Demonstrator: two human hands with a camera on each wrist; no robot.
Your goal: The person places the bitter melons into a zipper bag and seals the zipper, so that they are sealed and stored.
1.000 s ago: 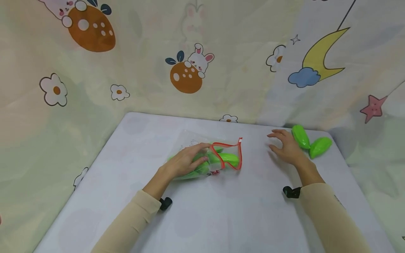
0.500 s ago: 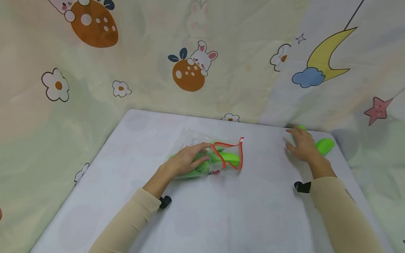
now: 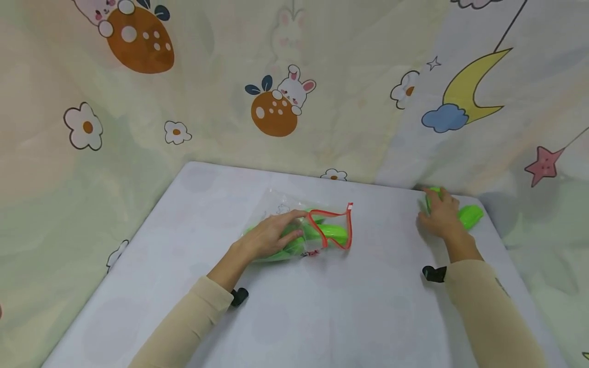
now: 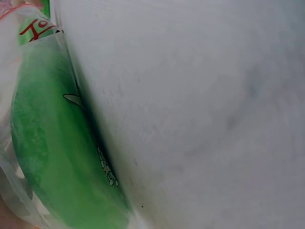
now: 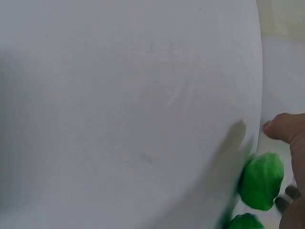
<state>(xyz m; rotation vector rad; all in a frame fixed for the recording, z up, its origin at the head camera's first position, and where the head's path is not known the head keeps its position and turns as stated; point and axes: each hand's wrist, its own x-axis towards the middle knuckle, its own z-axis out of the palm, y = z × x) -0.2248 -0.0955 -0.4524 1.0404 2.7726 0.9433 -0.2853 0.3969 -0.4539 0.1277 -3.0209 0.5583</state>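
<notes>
My left hand (image 3: pixel 268 236) rests over a clear plastic zip bag (image 3: pixel 263 204), its thumb and index finger spread apart on the film. Several glossy green oblong pieces (image 3: pixel 335 234) lie inside; the bag's red-edged mouth (image 3: pixel 350 225) gapes to the right. At the far right corner my right hand (image 3: pixel 443 210) reaches over a green, tapered piece (image 3: pixel 429 202), partly hiding it. In the right wrist view the thumb (image 5: pixel 282 127) stands apart from a green piece (image 5: pixel 262 181). A second loose piece (image 3: pixel 470 217) lies just right of that hand. The left hand's other fingertips are hidden.
A white-covered table (image 3: pixel 340 312) carries everything, its far edge close to a printed cloth backdrop (image 3: pixel 221 92). Both loose green pieces lie near the table's back right corner. Small black wrist cameras, such as the right one (image 3: pixel 434 274), jut from the sleeves.
My right hand has moved right, over the farther loose green piece, covering much of it. My left hand and the bag have stayed in place. The head view has shifted slightly.
</notes>
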